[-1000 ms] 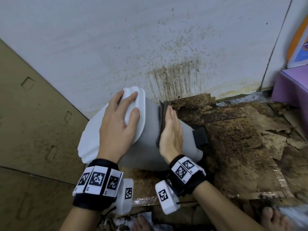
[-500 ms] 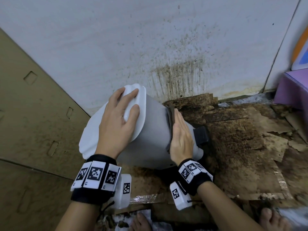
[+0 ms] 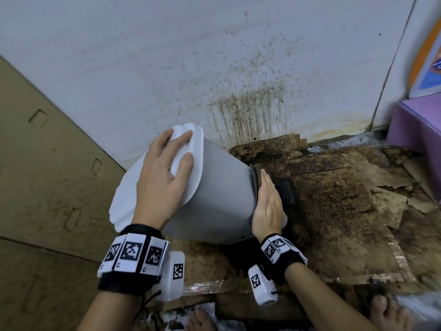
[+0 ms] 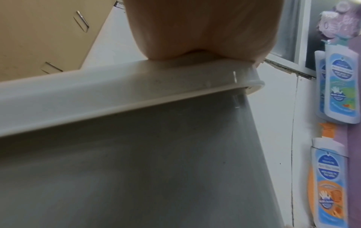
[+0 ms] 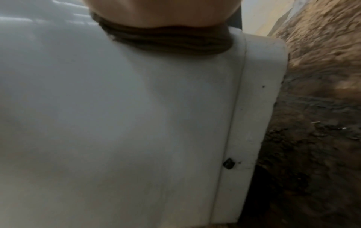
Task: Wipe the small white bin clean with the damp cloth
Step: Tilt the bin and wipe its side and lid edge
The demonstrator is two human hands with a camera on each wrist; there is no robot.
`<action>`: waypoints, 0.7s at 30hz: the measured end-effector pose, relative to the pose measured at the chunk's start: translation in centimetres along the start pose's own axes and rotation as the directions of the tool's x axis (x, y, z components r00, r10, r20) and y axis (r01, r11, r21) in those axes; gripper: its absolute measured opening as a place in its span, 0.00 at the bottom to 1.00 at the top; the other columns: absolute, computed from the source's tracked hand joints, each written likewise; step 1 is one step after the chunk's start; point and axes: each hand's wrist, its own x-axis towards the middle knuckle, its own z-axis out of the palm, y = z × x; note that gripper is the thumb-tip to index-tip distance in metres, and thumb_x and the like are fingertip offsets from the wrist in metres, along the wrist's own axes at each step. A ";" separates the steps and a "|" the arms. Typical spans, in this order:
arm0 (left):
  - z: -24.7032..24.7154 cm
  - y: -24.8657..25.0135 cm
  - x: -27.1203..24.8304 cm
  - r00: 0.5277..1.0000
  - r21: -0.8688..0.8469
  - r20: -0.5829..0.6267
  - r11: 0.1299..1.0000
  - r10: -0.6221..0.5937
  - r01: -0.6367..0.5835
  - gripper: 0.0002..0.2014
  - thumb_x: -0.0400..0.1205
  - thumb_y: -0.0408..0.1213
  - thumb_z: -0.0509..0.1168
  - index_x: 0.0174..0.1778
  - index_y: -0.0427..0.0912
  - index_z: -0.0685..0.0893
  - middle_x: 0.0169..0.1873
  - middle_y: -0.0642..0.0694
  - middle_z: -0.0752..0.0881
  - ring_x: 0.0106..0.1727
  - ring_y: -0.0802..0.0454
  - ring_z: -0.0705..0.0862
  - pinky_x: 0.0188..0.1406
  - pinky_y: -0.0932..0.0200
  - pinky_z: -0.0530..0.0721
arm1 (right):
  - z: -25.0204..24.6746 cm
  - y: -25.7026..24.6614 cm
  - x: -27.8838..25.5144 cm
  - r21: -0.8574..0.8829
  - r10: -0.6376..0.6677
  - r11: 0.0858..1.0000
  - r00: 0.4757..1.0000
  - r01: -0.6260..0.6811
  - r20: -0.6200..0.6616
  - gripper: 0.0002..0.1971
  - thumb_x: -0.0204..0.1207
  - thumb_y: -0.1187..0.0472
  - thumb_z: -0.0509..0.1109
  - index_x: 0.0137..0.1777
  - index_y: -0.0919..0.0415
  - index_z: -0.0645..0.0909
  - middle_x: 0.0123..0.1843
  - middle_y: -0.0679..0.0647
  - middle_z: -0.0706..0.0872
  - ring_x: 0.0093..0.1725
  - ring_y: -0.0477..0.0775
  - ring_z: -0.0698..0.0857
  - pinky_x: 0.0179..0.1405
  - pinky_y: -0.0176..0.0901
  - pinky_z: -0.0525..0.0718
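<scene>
- Since a second ago: right hand and cloth have slid down the bin's side wall from mid-body toward the base end; left hand unchanged.
- Right grip: fingers straight, palm flat, pressing the folded dark cloth against the wall. No curl round it. The right wrist view shows the cloth sandwiched under the palm.
- Left grip: fingers spread and relaxed over the white lid, thumb on the rim, bracing, not clenched.
- Bin: tipped over, base on the stained cardboard floor near the wall, lid end raised toward the left. Black pedal just beyond the right fingertips.
- Key relation: long axis runs lid (upper left) to base (lower right). Right hand is the one at the base end, so my guess is the stroke either finishes at the base seam or reverses toward the lid.
- Dark speck at the base seam not yet wiped.
</scene>
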 end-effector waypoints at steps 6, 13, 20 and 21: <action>-0.3 -0.7 0.2 1.000 0.027 -0.022 1.000 -0.012 0.013 0.22 0.86 0.52 0.54 0.77 0.66 0.77 0.81 0.60 0.68 0.81 0.62 0.67 0.71 0.59 0.65 | 2.0 -6.0 -0.3 -0.133 0.086 0.988 0.996 -0.082 0.028 0.27 0.90 0.55 0.38 0.88 0.55 0.53 0.89 0.47 0.57 0.86 0.37 0.50 0.85 0.34 0.43; 0.3 -0.2 0.2 1.000 0.016 -0.002 1.000 0.008 -0.008 0.22 0.86 0.53 0.54 0.77 0.64 0.77 0.81 0.58 0.69 0.81 0.62 0.67 0.70 0.58 0.68 | 2.9 -14.4 -0.4 0.185 0.000 0.982 0.993 -0.021 0.114 0.41 0.78 0.37 0.29 0.88 0.50 0.56 0.89 0.41 0.57 0.86 0.35 0.50 0.87 0.41 0.46; 0.2 -0.3 0.4 1.000 0.007 0.000 1.000 0.007 -0.007 0.23 0.85 0.55 0.54 0.77 0.65 0.77 0.81 0.59 0.68 0.81 0.62 0.68 0.68 0.56 0.70 | 2.1 -12.9 0.5 0.099 -0.118 0.990 0.965 0.097 0.236 0.38 0.81 0.37 0.30 0.89 0.51 0.51 0.90 0.42 0.54 0.87 0.35 0.49 0.88 0.47 0.49; 0.2 -0.3 0.4 1.000 0.004 0.002 1.000 0.004 -0.004 0.22 0.86 0.54 0.54 0.77 0.66 0.77 0.81 0.59 0.68 0.81 0.62 0.68 0.68 0.55 0.71 | 1.9 -12.4 0.9 0.102 -0.124 0.990 0.959 0.101 0.255 0.38 0.82 0.37 0.31 0.89 0.50 0.51 0.89 0.41 0.54 0.86 0.34 0.49 0.88 0.47 0.49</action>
